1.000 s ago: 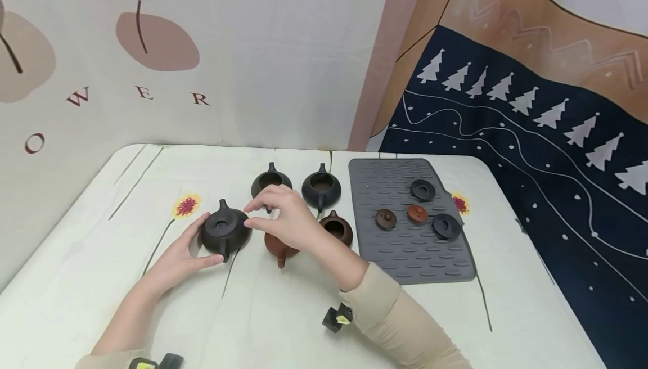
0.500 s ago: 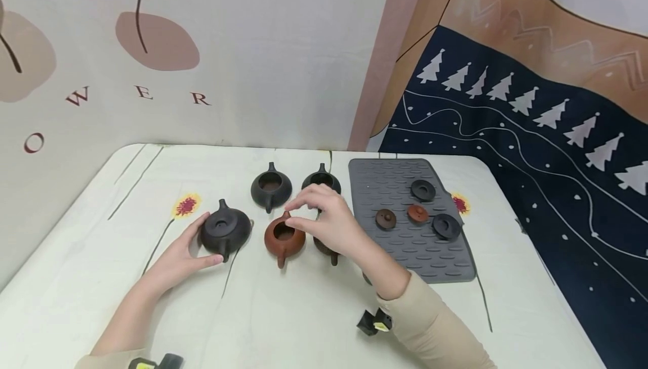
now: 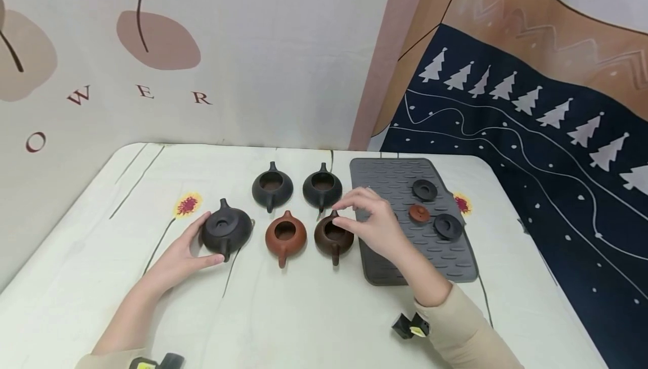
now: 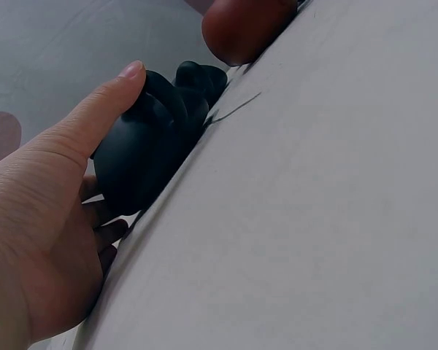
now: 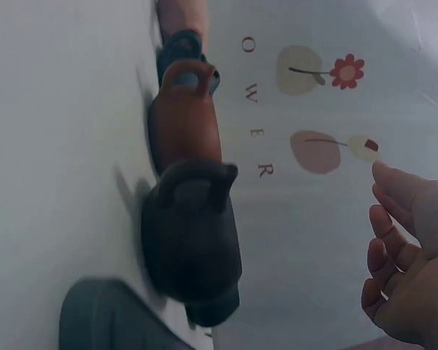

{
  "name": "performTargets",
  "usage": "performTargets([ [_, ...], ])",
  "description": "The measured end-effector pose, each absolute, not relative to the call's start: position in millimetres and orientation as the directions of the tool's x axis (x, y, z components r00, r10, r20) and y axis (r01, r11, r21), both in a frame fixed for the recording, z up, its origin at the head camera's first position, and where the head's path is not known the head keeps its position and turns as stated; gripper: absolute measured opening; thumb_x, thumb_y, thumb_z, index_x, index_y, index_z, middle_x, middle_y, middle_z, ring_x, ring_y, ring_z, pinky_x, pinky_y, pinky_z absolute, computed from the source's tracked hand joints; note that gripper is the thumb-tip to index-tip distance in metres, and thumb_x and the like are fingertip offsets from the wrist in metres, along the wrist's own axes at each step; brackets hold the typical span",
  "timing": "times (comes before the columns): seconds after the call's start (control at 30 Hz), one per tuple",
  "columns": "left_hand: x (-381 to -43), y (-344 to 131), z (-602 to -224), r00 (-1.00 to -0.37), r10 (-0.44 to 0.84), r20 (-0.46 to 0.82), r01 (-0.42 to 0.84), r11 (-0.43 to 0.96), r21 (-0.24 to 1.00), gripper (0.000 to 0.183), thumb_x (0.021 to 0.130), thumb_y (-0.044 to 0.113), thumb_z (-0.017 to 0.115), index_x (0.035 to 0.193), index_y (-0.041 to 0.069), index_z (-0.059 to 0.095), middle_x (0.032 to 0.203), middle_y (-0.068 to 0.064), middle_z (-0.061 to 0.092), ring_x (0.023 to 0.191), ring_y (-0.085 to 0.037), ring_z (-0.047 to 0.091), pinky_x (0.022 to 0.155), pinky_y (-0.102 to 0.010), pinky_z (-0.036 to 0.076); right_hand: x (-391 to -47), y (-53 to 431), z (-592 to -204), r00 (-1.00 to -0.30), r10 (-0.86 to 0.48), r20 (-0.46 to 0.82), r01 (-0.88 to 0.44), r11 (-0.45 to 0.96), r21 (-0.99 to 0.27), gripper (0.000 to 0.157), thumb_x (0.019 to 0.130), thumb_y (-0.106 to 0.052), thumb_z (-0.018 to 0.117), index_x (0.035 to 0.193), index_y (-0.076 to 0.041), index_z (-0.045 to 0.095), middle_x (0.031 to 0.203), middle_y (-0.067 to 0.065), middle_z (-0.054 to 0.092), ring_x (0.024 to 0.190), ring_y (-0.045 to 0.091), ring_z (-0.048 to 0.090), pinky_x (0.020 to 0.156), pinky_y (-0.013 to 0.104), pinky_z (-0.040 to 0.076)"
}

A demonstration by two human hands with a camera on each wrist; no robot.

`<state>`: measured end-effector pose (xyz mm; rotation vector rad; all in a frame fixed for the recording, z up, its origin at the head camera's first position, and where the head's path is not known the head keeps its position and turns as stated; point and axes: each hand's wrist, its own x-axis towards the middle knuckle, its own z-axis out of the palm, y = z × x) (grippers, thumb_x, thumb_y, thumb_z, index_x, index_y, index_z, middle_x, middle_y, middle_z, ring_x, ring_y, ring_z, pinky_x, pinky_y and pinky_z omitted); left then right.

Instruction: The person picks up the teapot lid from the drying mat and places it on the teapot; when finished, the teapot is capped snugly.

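Observation:
My left hand (image 3: 179, 259) rests around a black teapot (image 3: 225, 228) at the left, thumb by the handle and fingers along the far side. In the left wrist view the thumb touches this black teapot (image 4: 142, 146). Whether a lid covers its top, I cannot tell. To the right stands a reddish-brown teapot (image 3: 284, 242), then a dark brown teapot (image 3: 334, 239), both uncovered. Above the dark brown one hovers my right hand (image 3: 379, 225), thumb and forefinger apart, holding nothing. Behind are a lidless black teapot (image 3: 270, 196) and another dark teapot (image 3: 324, 196), also lidless.
A grey textured mat (image 3: 377, 270) lies at the right. On it are a red lid (image 3: 419, 213), a black lid (image 3: 424, 190) and another black lid (image 3: 448, 226). My right hand mostly hides a brown lid. A fabric backdrop rises behind the table.
My right hand has moved rightward, from beside the black teapot across the reddish-brown one to the dark brown teapot. The left hand and the teapots stay put.

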<state>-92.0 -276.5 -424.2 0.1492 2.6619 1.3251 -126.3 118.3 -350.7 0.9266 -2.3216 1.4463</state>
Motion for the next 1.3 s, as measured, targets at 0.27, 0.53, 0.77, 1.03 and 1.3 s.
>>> performTargets([
  [0.27,-92,-276,-424,-0.981,0.161,-0.103,0.016,0.606,0.795,0.108,0.076,0.032,0.082,0.154,0.009,0.011,0.155,-0.026,0.014,0.139,-0.048,0.009,0.101,-0.071,0.013,-125,152,-358,-0.835,-0.328,0.441,-0.548,0.424,-0.721,0.019,0.079,-0.010,0.079,0.098,-0.012,0.074,0.099,-0.005,0.063,0.082,0.012,0.049,0.065,0.033,0.044],
  [0.53,-91,-273,-422,-0.982,0.159,-0.107,0.012,0.607,0.795,0.108,0.076,0.030,0.082,0.154,0.009,0.011,0.154,-0.026,0.014,0.139,-0.048,0.010,0.101,-0.071,0.013,-127,188,-366,-0.881,-0.278,0.383,-0.474,0.512,-0.717,0.020,0.079,-0.012,0.079,0.099,-0.010,0.074,0.100,-0.004,0.064,0.084,0.021,0.053,0.070,0.036,0.045],
  [0.77,-92,-277,-422,-0.987,0.156,-0.028,0.067,0.568,0.820,0.106,0.075,0.025,0.083,0.154,0.008,0.014,0.155,-0.020,0.020,0.140,-0.046,0.012,0.103,-0.068,0.012,-131,215,-373,-0.903,-0.259,0.343,-0.429,0.566,-0.704,0.021,0.081,-0.012,0.078,0.100,-0.006,0.073,0.103,-0.001,0.063,0.088,0.023,0.054,0.072,0.033,0.049],
  [1.03,-87,-272,-409,-0.986,0.143,0.085,0.147,0.509,0.848,0.098,0.079,0.020,0.081,0.154,0.025,0.019,0.156,-0.007,0.025,0.142,-0.035,0.014,0.108,-0.061,0.013,-136,245,-377,-0.906,-0.249,0.342,-0.420,0.625,-0.658,0.019,0.081,-0.008,0.077,0.099,-0.004,0.072,0.097,0.005,0.064,0.081,0.024,0.055,0.069,0.032,0.047],
  [1.3,-83,-258,-394,-0.955,0.168,0.245,0.296,0.455,0.840,0.099,0.074,0.002,0.082,0.153,0.021,0.025,0.152,-0.002,0.034,0.138,0.000,0.021,0.104,-0.009,0.018,-143,272,-380,-0.931,-0.226,0.288,-0.360,0.704,-0.612,0.021,0.083,-0.010,0.076,0.102,-0.004,0.071,0.104,0.006,0.064,0.092,0.026,0.055,0.075,0.037,0.047],
])
